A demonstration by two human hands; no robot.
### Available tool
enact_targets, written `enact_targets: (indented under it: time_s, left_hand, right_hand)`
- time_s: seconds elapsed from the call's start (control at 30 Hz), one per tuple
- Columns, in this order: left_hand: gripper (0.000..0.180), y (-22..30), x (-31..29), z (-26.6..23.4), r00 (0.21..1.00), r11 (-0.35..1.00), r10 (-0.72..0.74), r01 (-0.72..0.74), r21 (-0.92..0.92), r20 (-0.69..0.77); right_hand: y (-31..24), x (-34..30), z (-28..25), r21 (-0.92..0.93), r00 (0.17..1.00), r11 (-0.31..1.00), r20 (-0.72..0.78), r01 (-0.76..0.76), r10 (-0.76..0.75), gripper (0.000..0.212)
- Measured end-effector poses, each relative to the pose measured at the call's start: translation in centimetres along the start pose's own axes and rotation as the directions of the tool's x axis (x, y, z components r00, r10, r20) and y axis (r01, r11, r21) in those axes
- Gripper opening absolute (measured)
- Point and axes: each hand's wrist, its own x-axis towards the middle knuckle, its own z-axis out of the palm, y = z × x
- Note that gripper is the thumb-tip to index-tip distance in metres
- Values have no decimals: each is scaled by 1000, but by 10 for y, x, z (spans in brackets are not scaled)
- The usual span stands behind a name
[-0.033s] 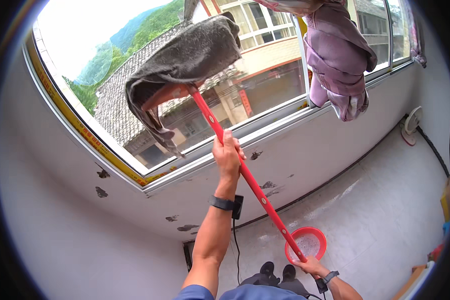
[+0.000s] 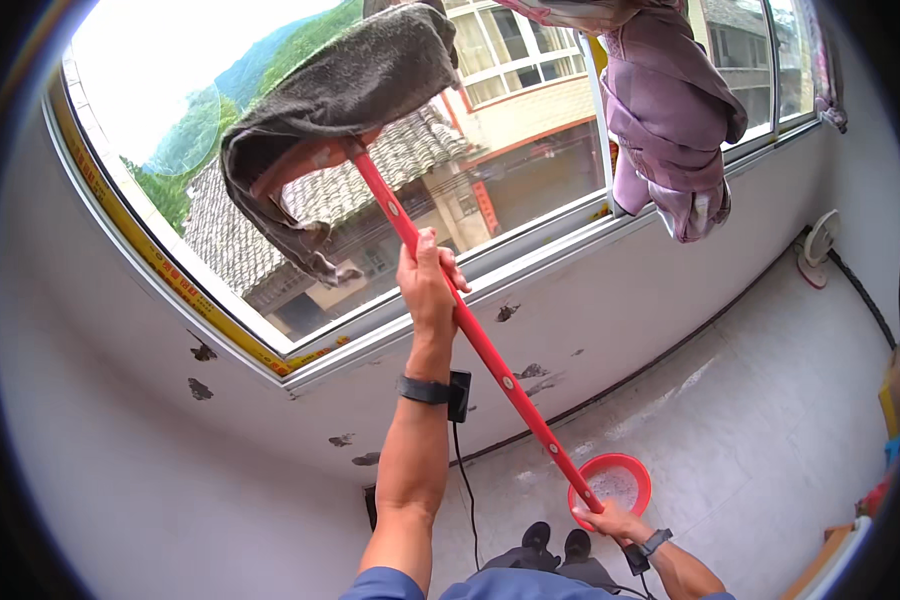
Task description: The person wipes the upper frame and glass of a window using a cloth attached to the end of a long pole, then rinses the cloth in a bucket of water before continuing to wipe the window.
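My left hand [image 2: 431, 290] is wrapped around the upper part of a long red pole [image 2: 510, 385]. Lower down, at the right, my right hand [image 2: 615, 522] grips the same pole near its bottom end. The pole slants up and left to a red head [image 2: 305, 162], mostly hidden under a damp-looking dark grey cloth [image 2: 355, 95]. This cloth is draped over the head in front of the window pane [image 2: 540, 190], one end dangling near the lower frame. Whether it touches the glass, I cannot tell.
A red basin [image 2: 645, 488] of sudsy water stands on the floor beside my feet. Bundled pinkish-purple fabric [image 2: 670, 110] hangs at the window's right. The white wall [image 2: 610, 290] below the sill has dark damaged patches. A small white fan-like object [image 2: 820, 245] is at the far right.
The cloth-covered head has shifted left and slightly up across the window. My left hand moved left and up with the pole; my right hand stays nearly in place.
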Motion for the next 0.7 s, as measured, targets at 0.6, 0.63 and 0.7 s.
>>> enact_targets:
  time_s: [0.6, 0.63, 0.7]
  left_hand:
    - [28, -208, -176, 72, 881, 837, -471, 465, 288, -52]
    - [28, -211, -174, 86, 884, 842, -466, 458, 285, -45]
    - [27, -209, -177, 102, 855, 847, -513, 518, 120, -73]
  right_hand:
    - [255, -168, 12, -237, 791, 950, -612, -204, 17, 49]
    - [246, -178, -2, -237, 786, 951, -619, -200, 11, 49]
    - [197, -202, -26, -126, 776, 972, -626, -198, 77, 53]
